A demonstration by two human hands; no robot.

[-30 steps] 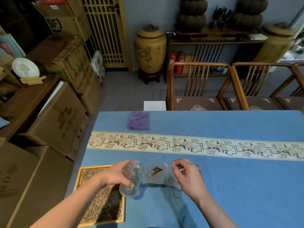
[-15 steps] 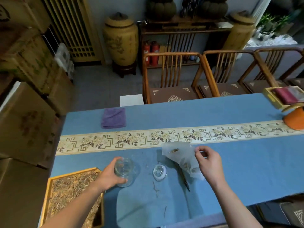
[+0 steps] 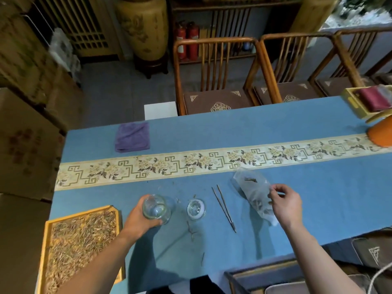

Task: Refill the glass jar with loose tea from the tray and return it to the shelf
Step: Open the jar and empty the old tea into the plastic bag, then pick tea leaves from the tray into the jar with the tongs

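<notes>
on the blue table, at the left edge, sits the yellow wooden tray (image 3: 45, 240) full of dry loose tea (image 3: 82, 236). just beside it, the left hand (image 3: 140, 219) wraps its fingers around the round clear glass jar (image 3: 156, 209), which stands upright on the cloth with its mouth open and looks empty. next comes the small round glass lid (image 3: 196, 209), lying on its own. then the thin dark tongs (image 3: 223, 206) lie flat. on the right, the right hand (image 3: 286, 203) pinches a crinkly clear plastic bag (image 3: 254, 194) with a few leaves inside. i think the filling has not started. next, the bag needs putting down, then tea must go from tray to jar.
</notes>
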